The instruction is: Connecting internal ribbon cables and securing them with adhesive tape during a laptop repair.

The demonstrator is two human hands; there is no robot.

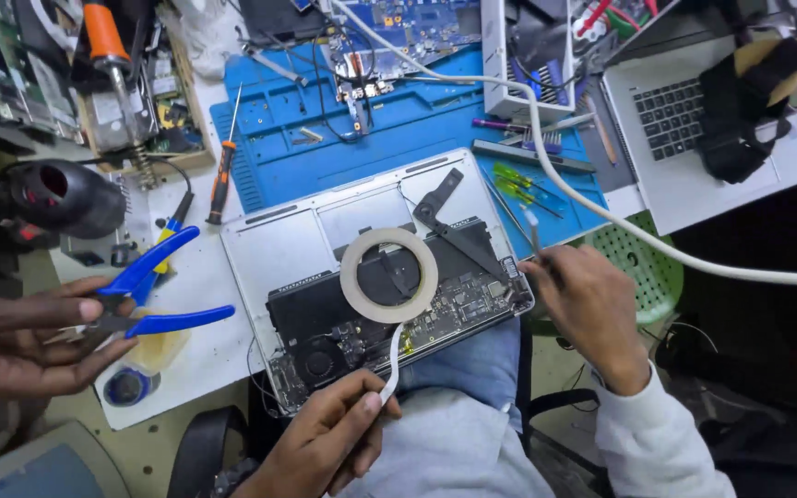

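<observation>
matt metal laptop (297,242), glossy tape roll (389,275)

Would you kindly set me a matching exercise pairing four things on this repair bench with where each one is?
1. round roll of white tape
2. blue-handled pliers
3. orange-handled screwdriver
4. thin grey tool

A. in the right hand
B. at the blue mat's left edge
C. on the opened silver laptop, loose end pinched by the left hand
D. in a co-worker's hand

Pairs: 1-C, 2-D, 3-B, 4-A
</observation>
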